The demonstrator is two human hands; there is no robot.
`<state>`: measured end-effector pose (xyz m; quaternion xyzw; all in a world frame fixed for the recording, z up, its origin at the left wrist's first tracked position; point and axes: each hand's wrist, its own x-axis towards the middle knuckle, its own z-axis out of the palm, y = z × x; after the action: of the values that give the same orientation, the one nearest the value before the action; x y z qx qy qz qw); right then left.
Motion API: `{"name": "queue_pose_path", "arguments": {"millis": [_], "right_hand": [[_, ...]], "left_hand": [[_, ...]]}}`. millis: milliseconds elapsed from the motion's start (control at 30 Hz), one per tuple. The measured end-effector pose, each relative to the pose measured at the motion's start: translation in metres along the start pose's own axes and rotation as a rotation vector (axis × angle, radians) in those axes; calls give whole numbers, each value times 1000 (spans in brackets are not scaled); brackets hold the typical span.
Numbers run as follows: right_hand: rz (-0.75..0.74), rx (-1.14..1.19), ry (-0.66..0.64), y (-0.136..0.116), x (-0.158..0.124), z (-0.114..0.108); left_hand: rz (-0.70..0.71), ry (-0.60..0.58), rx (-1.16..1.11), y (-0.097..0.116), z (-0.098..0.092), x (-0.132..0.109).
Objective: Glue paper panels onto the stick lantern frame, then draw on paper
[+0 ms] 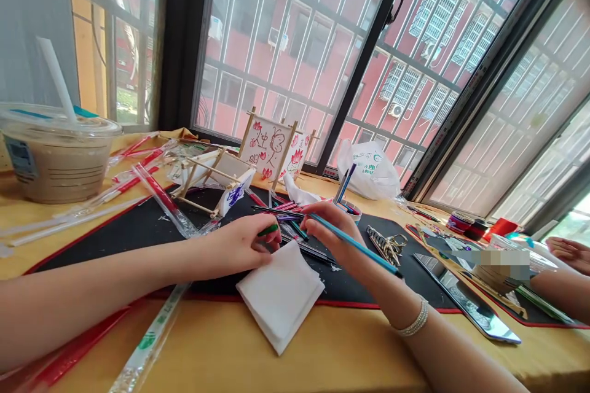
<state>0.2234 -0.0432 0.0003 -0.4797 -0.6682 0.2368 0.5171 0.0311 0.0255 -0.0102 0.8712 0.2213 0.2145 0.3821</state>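
Observation:
My left hand [251,242] is closed around a short green piece that looks like a pen cap [268,230], just above a folded white napkin [283,295]. Between the fingers of my right hand [338,236] rests a light-blue marker pen [354,242]. Its dark end points down toward my wrist, and its other end is near the fingertips. Several loose pens [313,252] lie on the black mat [110,245] between and behind my hands. A stick frame with white panels [209,178] lies beyond my left hand, and a drawn-on lantern-like frame [265,147] stands upright behind it.
A lidded drink cup [55,153] with a straw stands at the left among plastic wrappers [161,196]. At right are a hair claw clip [387,245], a phone [470,301] and another person's hand [569,255]. A white plastic bag [369,169] sits by the window.

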Motion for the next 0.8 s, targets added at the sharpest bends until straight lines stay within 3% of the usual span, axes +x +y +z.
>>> {"name": "queue_pose_path", "arguments": {"millis": [200,300,400,533,633,733,800], "right_hand": [[29,-261,-289,8,0,10],[94,-274,-298,7,1,9],[134,-242,-274,6,2,6],[142,-211,-200,7,3,2],[149,-214,-184,8,2,1],[122,-226,-198,9,1,2],[82,-241,-180,10,1,2]], "left_hand": [[45,51,-16,3,3,-5],[-1,50,105,2,4,-5],[-117,32,76,6,1,-6],[-189,-158,25,14,-7,-15],[-67,-194,227,14,-13,-24],[239,-71,406,12,-15,-29],[462,-50,491,13,-13,-30]]}}
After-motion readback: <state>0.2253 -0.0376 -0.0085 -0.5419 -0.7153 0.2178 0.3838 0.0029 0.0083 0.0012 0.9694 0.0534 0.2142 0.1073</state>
